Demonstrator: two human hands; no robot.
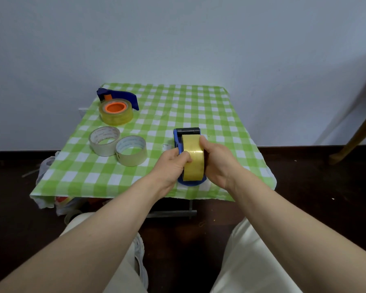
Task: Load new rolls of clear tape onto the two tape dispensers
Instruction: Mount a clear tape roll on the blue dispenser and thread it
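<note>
Pressure should come evenly from both sides, so that the tape roll (193, 161) slides square onto the hub of the near dispenser (190, 183) rather than cocking against its blue side plate. I judge this to be the seating step, after which the loose end would need leading forward to the black roller (188, 130) at the dispenser's far end. Both hands clasp the roll: the left hand (173, 160) curls round its left face with the thumb on the tread and also touches the blue plate, while the right hand (217, 159) wraps the right face with its fingers bent. Roll and dispenser sit near the front edge of the desk (199, 106), right of the middle. The roll is wide, full and glossy, yellowish through its many layers, and stands on edge in the blue frame; whether it is fully home on the hub is hidden. At the far left corner lies the far dispenser (123, 95) with a second roll (116, 115) on its orange hub (115, 107).
</note>
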